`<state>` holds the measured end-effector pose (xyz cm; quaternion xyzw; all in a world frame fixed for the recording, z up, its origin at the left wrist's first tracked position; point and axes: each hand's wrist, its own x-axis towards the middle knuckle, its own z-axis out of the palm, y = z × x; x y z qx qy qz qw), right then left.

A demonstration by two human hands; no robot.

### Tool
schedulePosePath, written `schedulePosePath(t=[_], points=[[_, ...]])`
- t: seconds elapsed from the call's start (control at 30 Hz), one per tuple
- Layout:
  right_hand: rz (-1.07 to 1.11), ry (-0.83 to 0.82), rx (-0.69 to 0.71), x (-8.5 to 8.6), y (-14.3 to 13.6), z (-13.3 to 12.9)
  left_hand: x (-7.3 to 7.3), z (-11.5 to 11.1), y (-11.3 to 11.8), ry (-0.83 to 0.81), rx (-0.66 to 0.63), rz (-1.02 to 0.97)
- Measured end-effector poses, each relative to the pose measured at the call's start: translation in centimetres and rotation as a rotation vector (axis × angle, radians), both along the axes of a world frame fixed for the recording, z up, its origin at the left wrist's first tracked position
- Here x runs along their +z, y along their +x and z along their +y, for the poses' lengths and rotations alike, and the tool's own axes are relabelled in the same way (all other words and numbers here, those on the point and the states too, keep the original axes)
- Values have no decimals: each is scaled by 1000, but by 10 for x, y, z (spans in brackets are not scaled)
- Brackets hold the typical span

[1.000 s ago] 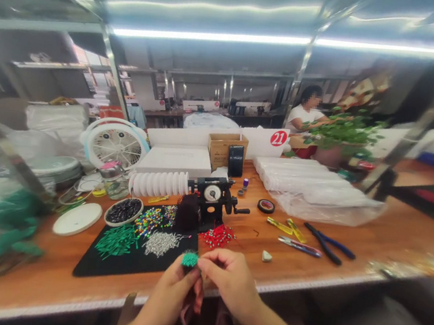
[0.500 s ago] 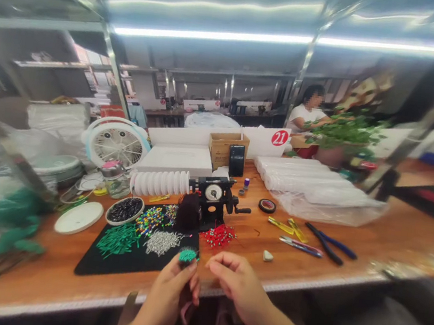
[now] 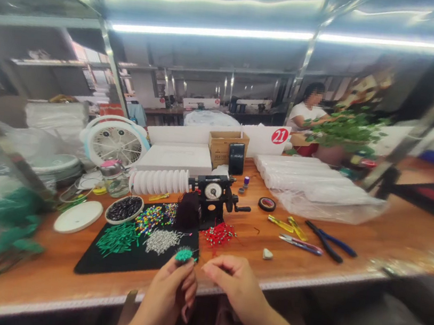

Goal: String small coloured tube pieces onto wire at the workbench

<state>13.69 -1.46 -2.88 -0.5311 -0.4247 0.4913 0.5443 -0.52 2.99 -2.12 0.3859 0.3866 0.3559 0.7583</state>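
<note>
My left hand [image 3: 171, 288] holds a small round green bristly piece [image 3: 183, 255] between thumb and fingers, near the front edge of the table. Just right of it, my right hand [image 3: 238, 284] is closed in a pinch; whatever lies between its fingertips is too small to make out. Behind my left hand, a black mat [image 3: 90, 261] bears green sticks [image 3: 115, 238], silvery pieces [image 3: 163, 241] and multicoloured beads [image 3: 149, 219]. Red pieces with pale tips [image 3: 220, 234] lie on the wood behind my right hand.
A black crank device [image 3: 212, 199] carries white discs [image 3: 161, 181]. Pliers [image 3: 327, 242], yellow-handled tools [image 3: 289, 226], black tape [image 3: 266, 204] and plastic-wrapped rolls [image 3: 303, 180] lie right. A fan [image 3: 117, 143] and a bowl of dark pieces [image 3: 122, 223] stand left. A person [image 3: 307, 110] sits beyond.
The green piece and my left hand have shifted slightly left. My right hand's fingertips have also moved slightly left, and it keeps its pinch.
</note>
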Motion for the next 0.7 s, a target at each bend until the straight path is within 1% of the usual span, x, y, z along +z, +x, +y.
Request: schedulePosePath(t=[0.07,0.2,0.3,0.43,0.7], points=[[-111,56,-49,-1,-2,-1,2,0,1,-21,25,-27],[-323,182,-199,-3,-10,-1,6,0,4,-52,86,-79],[-441,258,-253,-2,-16,1,5,0,5,-50,94,-106],[-491,302,-264,-1,-19,5,4,-1,5,-42,98,-135],[-522,278,-302,-3,-20,11,4,-3,4,-33,104,-108]])
